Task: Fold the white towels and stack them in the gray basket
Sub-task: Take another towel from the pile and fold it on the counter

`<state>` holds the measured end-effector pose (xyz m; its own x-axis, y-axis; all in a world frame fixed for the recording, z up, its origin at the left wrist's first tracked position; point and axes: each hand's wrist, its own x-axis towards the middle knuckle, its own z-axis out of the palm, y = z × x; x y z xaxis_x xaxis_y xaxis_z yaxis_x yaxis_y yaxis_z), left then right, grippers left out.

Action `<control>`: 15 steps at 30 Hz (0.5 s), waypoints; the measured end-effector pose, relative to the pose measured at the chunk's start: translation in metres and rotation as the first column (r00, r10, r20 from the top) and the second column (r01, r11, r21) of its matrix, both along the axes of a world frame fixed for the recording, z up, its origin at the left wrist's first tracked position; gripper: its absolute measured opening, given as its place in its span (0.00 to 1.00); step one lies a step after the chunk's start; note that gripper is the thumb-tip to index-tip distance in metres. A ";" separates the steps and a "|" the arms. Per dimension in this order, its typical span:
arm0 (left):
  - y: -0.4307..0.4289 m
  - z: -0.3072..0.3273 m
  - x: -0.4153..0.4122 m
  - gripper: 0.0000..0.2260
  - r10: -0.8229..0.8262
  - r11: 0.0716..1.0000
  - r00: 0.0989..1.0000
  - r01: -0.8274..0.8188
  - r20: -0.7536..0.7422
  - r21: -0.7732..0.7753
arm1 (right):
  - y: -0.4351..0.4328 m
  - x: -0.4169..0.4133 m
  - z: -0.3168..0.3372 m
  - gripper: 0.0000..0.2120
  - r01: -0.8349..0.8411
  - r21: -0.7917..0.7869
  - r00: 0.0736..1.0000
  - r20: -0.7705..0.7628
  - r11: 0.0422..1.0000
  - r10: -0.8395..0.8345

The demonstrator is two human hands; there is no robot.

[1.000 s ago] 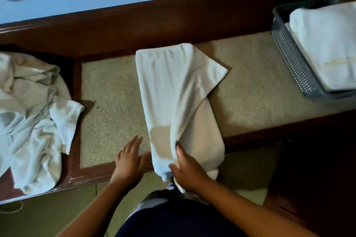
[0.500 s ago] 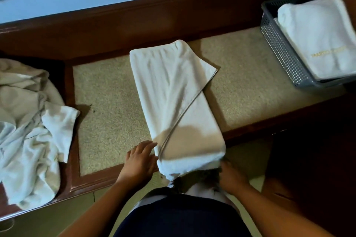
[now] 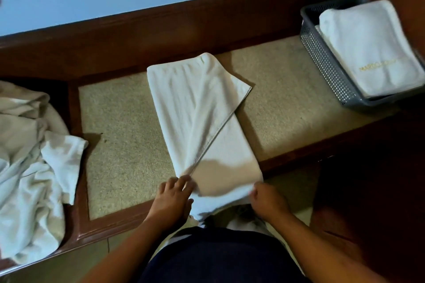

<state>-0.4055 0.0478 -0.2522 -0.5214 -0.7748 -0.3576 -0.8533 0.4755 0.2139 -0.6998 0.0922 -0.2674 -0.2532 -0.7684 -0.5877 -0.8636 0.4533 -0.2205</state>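
Observation:
A white towel lies folded into a long strip across the beige carpeted bench top, its near end hanging over the front edge. My left hand grips the towel's near left corner. My right hand pinches its near right corner. At the far right stands the gray basket, holding a folded white towel with gold lettering.
A heap of crumpled white towels lies at the left end of the bench. A dark wooden rim frames the carpeted top, and a wooden backboard runs along the wall behind it. Dark wooden furniture stands at the lower right.
My right hand moved from the towel's middle fold to its near right corner. My left hand shifted from the bench surface onto the near left corner. The long fold now lies flatter.

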 end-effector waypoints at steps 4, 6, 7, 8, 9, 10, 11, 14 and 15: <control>0.002 -0.003 -0.012 0.29 -0.035 0.994 0.999 0.038 0.038 -0.098 | -0.023 0.004 0.014 0.04 -0.128 -0.161 0.989 0.048 0.979 0.137; 0.000 -0.005 -0.021 0.29 -0.083 0.987 0.996 0.084 0.012 -0.140 | -0.041 0.000 0.018 0.11 -0.163 -0.180 0.983 0.053 0.970 0.175; -0.001 -0.006 -0.025 0.28 -0.112 0.982 0.994 0.110 -0.004 -0.154 | -0.049 -0.001 0.020 0.14 -0.143 -0.182 0.984 0.078 0.973 0.159; -0.003 -0.009 -0.029 0.28 -0.133 0.978 0.991 0.128 -0.020 -0.166 | -0.061 -0.004 0.021 0.17 -0.109 -0.173 0.985 0.112 0.979 0.129; -0.005 -0.011 -0.032 0.28 -0.134 0.979 0.990 0.127 -0.033 -0.162 | -0.072 -0.005 0.023 0.21 -0.081 -0.155 0.984 0.144 0.985 0.104; -0.007 -0.013 -0.035 0.30 -0.116 0.983 0.993 0.110 -0.036 -0.147 | -0.083 -0.007 0.023 0.24 -0.053 -0.137 0.982 0.173 0.989 0.076; -0.009 -0.014 -0.039 0.31 -0.088 0.988 0.996 0.084 -0.026 -0.128 | -0.095 -0.008 0.024 0.27 -0.014 -0.120 0.979 0.199 0.993 0.038; -0.013 -0.019 -0.043 0.37 -0.026 0.995 0.999 0.028 0.020 -0.099 | -0.132 -0.009 0.022 0.33 0.112 -0.085 0.954 0.288 0.990 -0.084; -0.014 -0.023 -0.043 0.39 -0.012 0.994 0.999 0.015 0.030 -0.105 | -0.145 -0.009 0.019 0.36 0.147 -0.075 0.942 0.313 0.986 -0.117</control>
<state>-0.4483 0.0337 -0.2751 -0.5224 -0.8019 -0.2898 -0.8519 0.5056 0.1367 -0.7092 -0.0523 -0.2484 -0.1752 -0.7972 -0.5777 -0.6811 0.5219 -0.5136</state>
